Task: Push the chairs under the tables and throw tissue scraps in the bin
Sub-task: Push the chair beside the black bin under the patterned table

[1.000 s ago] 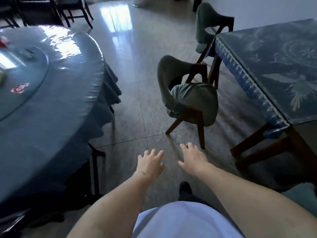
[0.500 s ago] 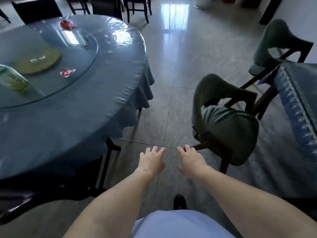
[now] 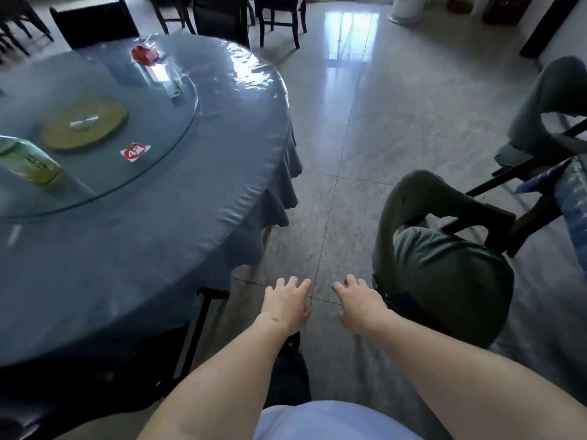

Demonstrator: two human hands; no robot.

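Your fingers are loose and hold nothing, left hand and right hand both out in front. The view has turned left: the chair now sits just beside your right hand, not yet under its table.

A round table fills the left; a chair stands near right, another chair beyond it. More chairs stand far behind the table.
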